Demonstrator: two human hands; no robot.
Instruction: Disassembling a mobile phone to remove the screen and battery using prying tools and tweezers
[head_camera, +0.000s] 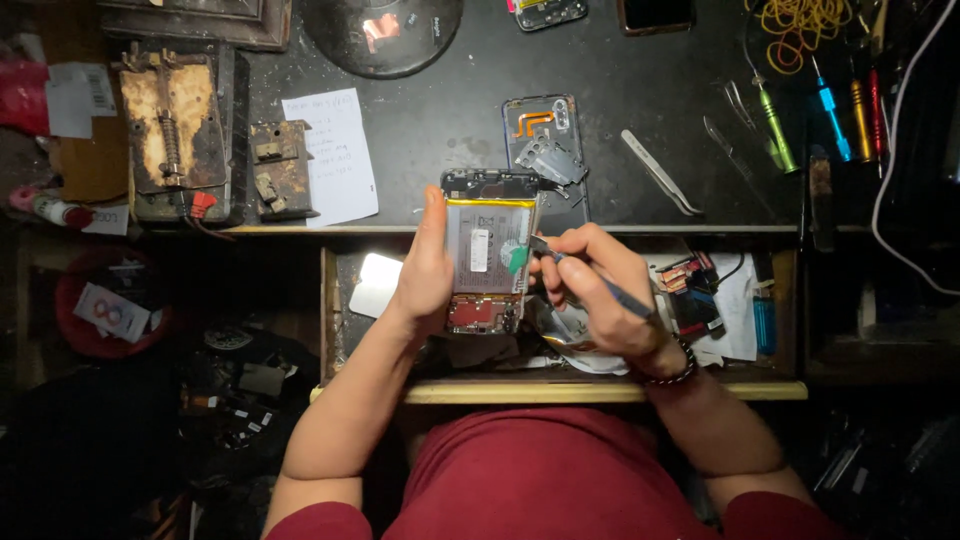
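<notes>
Opened phone (487, 255), its back cover off and its pale battery and red circuit boards bare, is held above an open drawer (760, 390) at the front edge of the desk (450, 120). The left hand (425, 270) grips it along its left edge, thumb reaching up towards the top corner, fingers hidden behind the body. The right hand (590, 290) pinches a slim dark tool (600, 285) like a pen, its tip lying at the phone's right edge beside a small green tab.

The step in hand looks like fine work along the battery's right side, prying or loosening something there. Whatever comes next seems to call for a steady left hold and light, well-aimed pressure from the tool's tip, since the battery is soft and the boards sit close by.

On the dark desk just beyond the phone lies a removed back cover (543, 125) with small metal shields on it, then tweezers (660, 172) to the right, and a row of coloured screwdrivers (830, 105) near the far right. A sheet of paper (330, 155) and two worn rusty fixtures (175, 125) lie to the left. The drawer holds loose parts and papers. The room around is dim, with clutter on the floor at the left.
</notes>
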